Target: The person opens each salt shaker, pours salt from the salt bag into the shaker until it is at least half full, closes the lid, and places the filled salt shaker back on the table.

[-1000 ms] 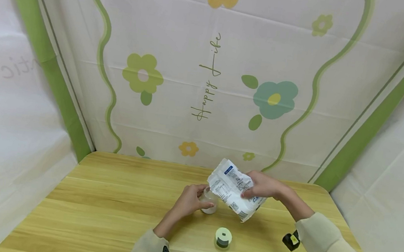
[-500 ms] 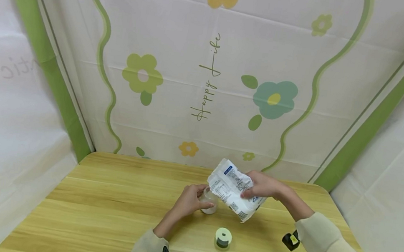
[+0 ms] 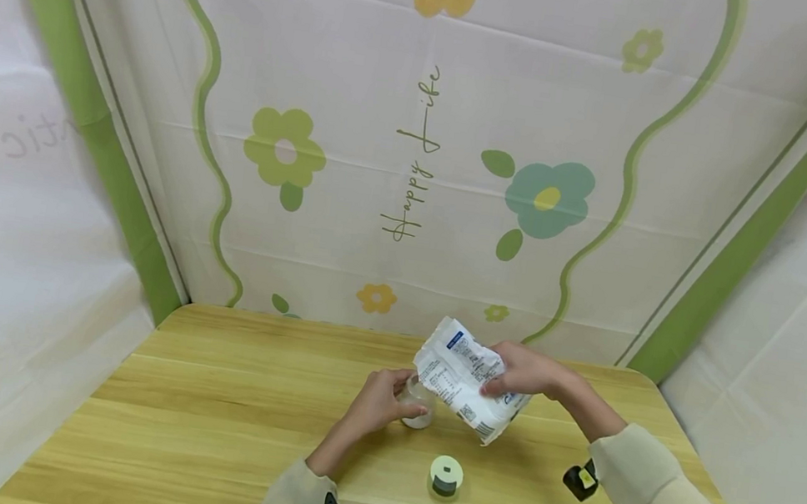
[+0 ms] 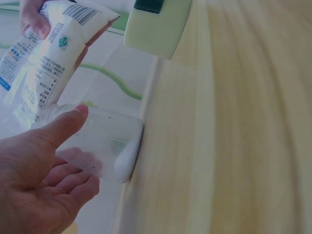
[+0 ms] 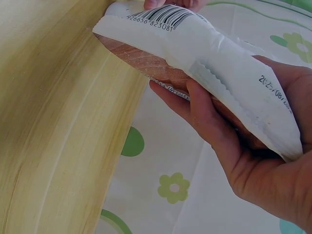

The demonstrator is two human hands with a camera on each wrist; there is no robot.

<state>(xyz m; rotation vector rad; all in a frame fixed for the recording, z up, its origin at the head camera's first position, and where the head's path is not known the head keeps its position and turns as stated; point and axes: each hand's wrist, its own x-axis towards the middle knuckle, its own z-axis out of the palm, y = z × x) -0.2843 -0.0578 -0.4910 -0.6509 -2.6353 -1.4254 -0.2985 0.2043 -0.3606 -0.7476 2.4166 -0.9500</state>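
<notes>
My left hand (image 3: 377,402) holds a clear jar (image 4: 109,141) upright on the table, thumb on one side and fingers round the other. A little white matter lies at the jar's bottom. Above it, my right hand (image 3: 528,371) grips a white printed plastic bag (image 3: 467,377), tilted so that its end meets the jar's mouth. In the right wrist view the bag (image 5: 234,73) shows a barcode and a reddish-brown side, with fingers underneath. Whether anything flows from the bag is hidden. A pale green lid (image 3: 447,469) with a dark green flap lies nearer me.
The wooden table (image 3: 217,414) reaches to a hanging white cloth (image 3: 365,71) printed with flowers, with further cloth at both sides. The lid stands in front of the jar and bag, between my forearms.
</notes>
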